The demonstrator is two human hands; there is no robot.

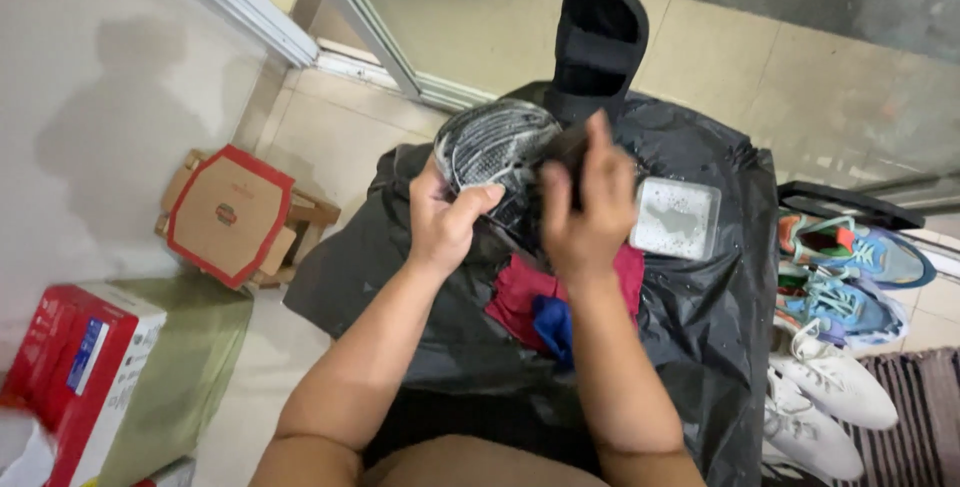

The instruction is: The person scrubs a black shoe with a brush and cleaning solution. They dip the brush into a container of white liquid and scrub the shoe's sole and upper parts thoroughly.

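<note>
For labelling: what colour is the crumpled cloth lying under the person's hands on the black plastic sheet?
Dark red cloth, with a blue piece beside it; head view.

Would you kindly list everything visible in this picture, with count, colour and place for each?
Shoe: one, black with pale mesh, held in both hands above the covered surface.
Plastic sheet: one, black, draped over the surface in the centre.
Slipper: one, black, at the far edge of the sheet.
Container: one, clear and square, on the sheet at right.
Cloths: one red, one blue, on the sheet below the hands.
Sneakers: a blue-and-orange pair, on the floor at right.
White shoes: a pair, on the floor at lower right.
Cardboard box: one, red-edged, on the floor at left.
Red box: one, lower left.
Left hand: grips the shoe.
Right hand: on the shoe.
</note>
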